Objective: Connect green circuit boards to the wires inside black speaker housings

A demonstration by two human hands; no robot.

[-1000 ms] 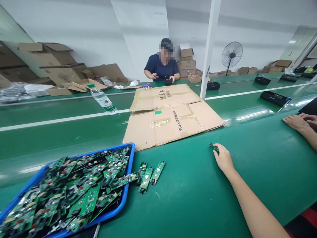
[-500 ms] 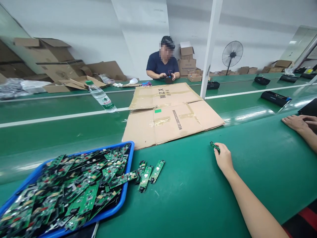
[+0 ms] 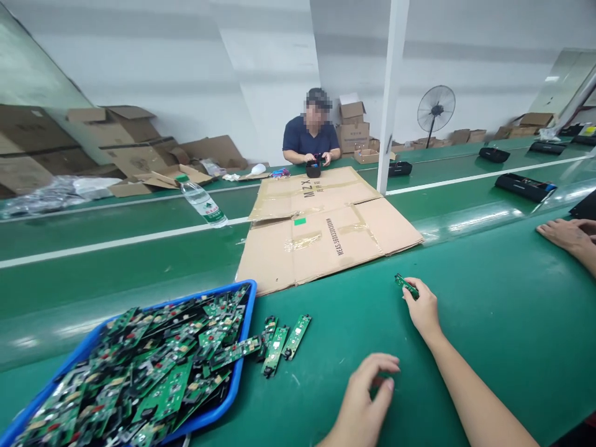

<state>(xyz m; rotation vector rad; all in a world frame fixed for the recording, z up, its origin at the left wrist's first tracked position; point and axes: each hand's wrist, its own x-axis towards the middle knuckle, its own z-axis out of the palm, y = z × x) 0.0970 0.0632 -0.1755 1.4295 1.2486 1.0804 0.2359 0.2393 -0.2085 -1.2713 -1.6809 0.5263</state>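
In my right hand (image 3: pixel 424 308) is a small green circuit board (image 3: pixel 404 284), gripped between thumb and fingers above the green bench. My left hand (image 3: pixel 365 397) hangs lower and to the left of it, fingers curved and thumb apart, with nothing in the grasp. Left of my hands a blue tray (image 3: pixel 252 310) is heaped with similar circuit boards (image 3: pixel 161 385). Several loose boards (image 3: pixel 275 349) lie on the bench beside the tray's right rim, one reaching over that rim.
Flattened cardboard (image 3: pixel 310 248) covers part of the bench ahead, near a white post (image 3: pixel 388 124). A water bottle (image 3: pixel 202 202) stands on the left. Black housings (image 3: pixel 525 186) sit along the right. A co-worker (image 3: pixel 311 139) works opposite; another person's hand (image 3: pixel 565 234) rests at right.
My left hand has come into view from below. My right hand still holds the circuit board in about the same place. The view has tilted slightly, shifting the scene downward.
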